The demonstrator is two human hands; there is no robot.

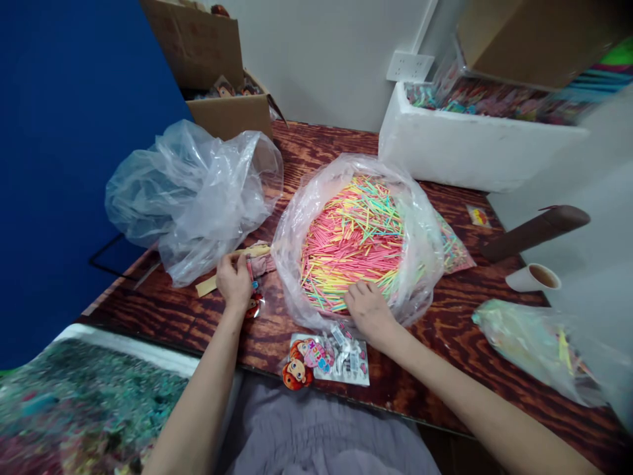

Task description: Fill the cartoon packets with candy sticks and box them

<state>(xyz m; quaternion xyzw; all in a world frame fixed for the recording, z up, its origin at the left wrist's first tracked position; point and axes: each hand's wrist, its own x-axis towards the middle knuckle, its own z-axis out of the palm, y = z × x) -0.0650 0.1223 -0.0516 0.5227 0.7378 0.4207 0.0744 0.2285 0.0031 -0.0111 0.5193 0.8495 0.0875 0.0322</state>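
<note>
My left hand [234, 280] is closed at the table's left front, thumb and fingers pinched at the top of a small clear packet [254, 305] with a red-haired cartoon head on it. A tan strip [206, 285] and a crumpled pinkish cloth [262, 262] lie beside that hand. A large open clear plastic bag [291, 244] stands in the middle, full of thin coloured sticks [351, 247] in pink, yellow, green and blue. My right hand [368, 311] reaches over its near rim, fingers curled into the sticks. Printed packets [353, 366] with cartoon heads lie before the bag.
A crumpled clear bag [198, 191] lies at left, before a cardboard box [230, 115]. At back right stands a white foam box [455, 142] of packets. On the right are a brown cylinder [537, 232], a paper cup [524, 280] and another plastic bag [529, 343].
</note>
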